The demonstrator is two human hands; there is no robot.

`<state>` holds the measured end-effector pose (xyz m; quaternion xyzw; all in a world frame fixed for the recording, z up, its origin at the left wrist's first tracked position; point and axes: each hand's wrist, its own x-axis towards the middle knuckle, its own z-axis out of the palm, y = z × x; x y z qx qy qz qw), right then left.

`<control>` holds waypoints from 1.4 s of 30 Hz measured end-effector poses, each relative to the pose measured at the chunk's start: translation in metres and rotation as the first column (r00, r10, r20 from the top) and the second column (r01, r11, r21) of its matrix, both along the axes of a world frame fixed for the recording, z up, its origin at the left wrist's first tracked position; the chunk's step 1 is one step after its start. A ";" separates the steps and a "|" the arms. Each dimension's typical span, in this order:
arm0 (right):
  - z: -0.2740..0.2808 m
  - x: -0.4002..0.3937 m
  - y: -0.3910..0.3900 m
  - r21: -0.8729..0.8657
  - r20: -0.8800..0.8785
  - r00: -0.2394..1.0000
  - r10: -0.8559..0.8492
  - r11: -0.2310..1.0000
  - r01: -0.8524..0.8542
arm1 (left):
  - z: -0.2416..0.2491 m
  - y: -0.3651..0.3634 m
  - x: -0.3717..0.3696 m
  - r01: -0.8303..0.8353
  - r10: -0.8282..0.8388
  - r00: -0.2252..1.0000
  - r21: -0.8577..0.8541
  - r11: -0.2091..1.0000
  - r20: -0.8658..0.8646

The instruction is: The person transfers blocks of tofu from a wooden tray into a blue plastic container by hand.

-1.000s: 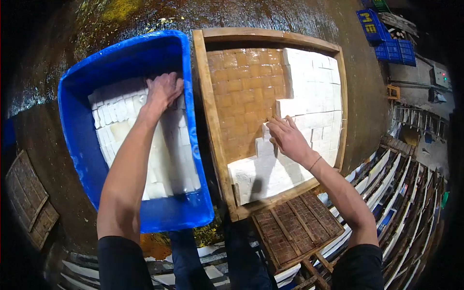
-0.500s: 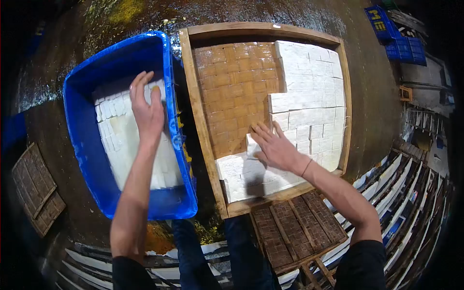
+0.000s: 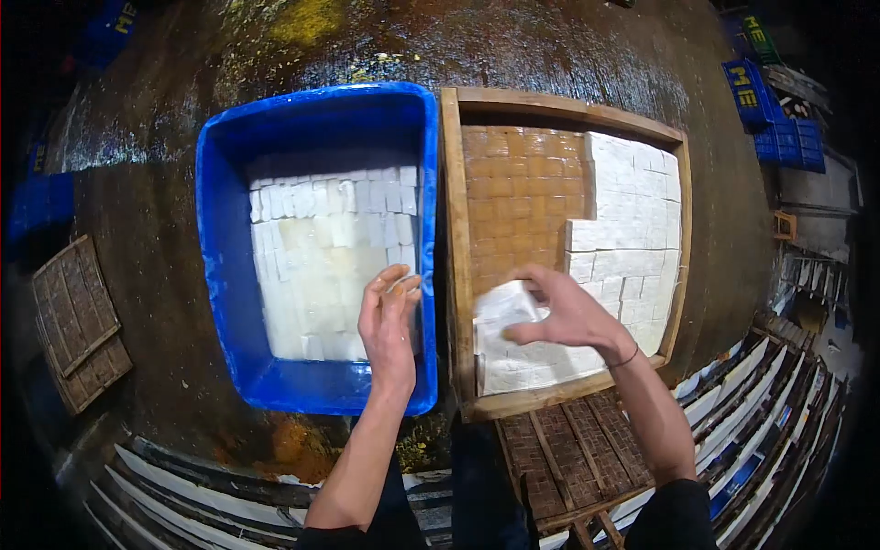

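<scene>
Right hand grips a white tofu block, fingers curled over its top and right side, block lifted slightly and tilted at the near left part of the wooden tray. Left hand is open, fingers together and pointing up, palm facing right toward the block, holding nothing; it sits over the right edge of the blue tub, just beside the tray's left rail. Tub holds cut white tofu pieces packed in rows, some under cloudy liquid. Tray: remaining tofu slab fills the right side and near edge in a stepped shape; bare brown gridded tray floor shows at upper left. Wet dark floor around both. Brown gridded boards lie far left, another just below the tray. Blue crates at far upper right
</scene>
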<state>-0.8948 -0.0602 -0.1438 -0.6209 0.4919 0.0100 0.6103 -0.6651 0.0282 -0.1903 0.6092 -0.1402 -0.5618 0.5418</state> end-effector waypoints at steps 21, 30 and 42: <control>-0.137 0.266 -0.092 0.136 0.134 0.228 -0.964 0.246 0.960 | -0.106 -0.129 0.158 -0.274 0.423 0.644 0.325 0.905 -0.638; -0.122 0.274 -0.098 0.209 0.182 0.604 -0.776 0.631 0.747 | -0.102 -0.154 0.159 0.070 0.064 0.719 0.163 0.984 -0.692; -0.030 0.223 -0.089 -0.130 0.265 0.584 -0.768 0.571 0.810 | -0.120 -0.195 0.161 0.002 0.011 0.998 0.230 0.973 -0.056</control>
